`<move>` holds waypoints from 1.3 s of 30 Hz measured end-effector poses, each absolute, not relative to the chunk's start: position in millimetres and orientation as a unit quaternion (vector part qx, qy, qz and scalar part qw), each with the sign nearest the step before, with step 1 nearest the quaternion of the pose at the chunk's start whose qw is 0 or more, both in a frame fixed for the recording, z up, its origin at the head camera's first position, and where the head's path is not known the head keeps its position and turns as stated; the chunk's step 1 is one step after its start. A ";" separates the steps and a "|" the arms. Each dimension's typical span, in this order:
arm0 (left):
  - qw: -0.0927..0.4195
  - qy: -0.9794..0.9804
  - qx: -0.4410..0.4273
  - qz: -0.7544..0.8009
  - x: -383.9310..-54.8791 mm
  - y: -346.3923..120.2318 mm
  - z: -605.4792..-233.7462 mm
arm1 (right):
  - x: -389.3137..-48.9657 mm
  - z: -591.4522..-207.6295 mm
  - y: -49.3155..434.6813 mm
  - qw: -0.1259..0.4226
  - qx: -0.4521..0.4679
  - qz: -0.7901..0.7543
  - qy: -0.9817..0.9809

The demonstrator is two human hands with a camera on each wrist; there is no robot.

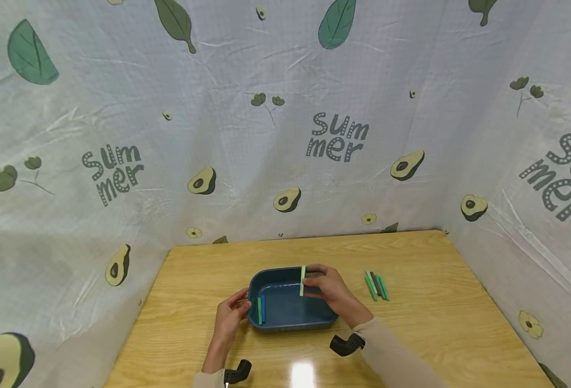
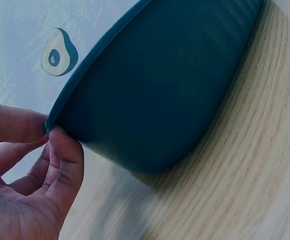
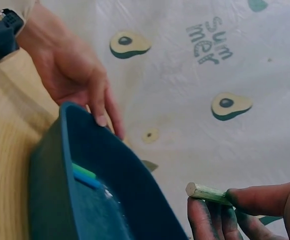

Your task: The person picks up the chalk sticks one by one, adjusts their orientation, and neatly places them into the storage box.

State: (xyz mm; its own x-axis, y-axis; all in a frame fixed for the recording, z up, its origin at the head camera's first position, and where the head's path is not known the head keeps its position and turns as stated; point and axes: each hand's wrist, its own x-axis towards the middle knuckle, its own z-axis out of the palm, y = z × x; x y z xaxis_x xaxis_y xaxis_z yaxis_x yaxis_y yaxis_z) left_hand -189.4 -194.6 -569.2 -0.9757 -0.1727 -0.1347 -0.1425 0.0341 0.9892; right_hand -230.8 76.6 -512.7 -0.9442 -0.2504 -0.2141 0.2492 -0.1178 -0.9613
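Observation:
A dark blue plastic basin (image 1: 292, 326) stands on the wooden table. My left hand (image 1: 231, 317) pinches its rim at the left end, thumb and fingertips on the edge in the left wrist view. Above the basin's right part, my right hand (image 1: 332, 290) pinches a pale green chalk stick (image 3: 208, 193) between thumb and fingers; dark green dust stains those fingertips. Inside the basin, at its left end, a green chalk stick (image 1: 259, 311) and a blue chalk stick (image 1: 263, 309) lie side by side.
To the right of the basin, several green and dark chalk sticks (image 1: 377, 285) lie in a loose group on the table (image 1: 440, 302). A printed sheet (image 1: 246, 140) with avocados and lettering hangs behind the table and along both sides.

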 end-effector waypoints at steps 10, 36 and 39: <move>0.010 -0.713 0.108 -0.693 -189.1 -193.4 -568.4 | -236.2 -524.0 54.6 0.197 0.002 -0.731 0.653; 0.007 -0.721 0.112 -0.684 -191.2 -192.2 -568.1 | -241.2 -550.3 9.4 0.228 0.038 -0.693 0.683; 0.004 -0.720 0.111 -0.685 -190.8 -192.4 -567.2 | -240.4 -552.2 5.2 0.225 0.045 -0.682 0.694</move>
